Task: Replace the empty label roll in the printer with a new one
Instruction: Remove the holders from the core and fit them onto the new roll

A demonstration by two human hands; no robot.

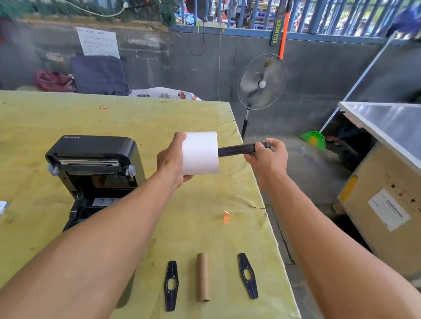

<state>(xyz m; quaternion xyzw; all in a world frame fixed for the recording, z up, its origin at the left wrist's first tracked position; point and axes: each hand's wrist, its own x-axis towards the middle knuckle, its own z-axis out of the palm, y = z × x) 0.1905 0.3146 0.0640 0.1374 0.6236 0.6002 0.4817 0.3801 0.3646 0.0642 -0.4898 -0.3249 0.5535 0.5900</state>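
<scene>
Label roll is the fresh one, plain white, fat and full, held up in the air over the bench with its side facing me. Biggest thing on the yellow-covered bench is the black printer, lid flipped open, and the part of the bay I can see has no roll in it. My left hand has its fingers clamped around the roll's far end. My right hand pinches the black spindle, which pokes out of the roll's core. Down near me lies the bare brown cardboard core, flat between two black roll guides, not touching either. A small orange tag sits further up.
</scene>
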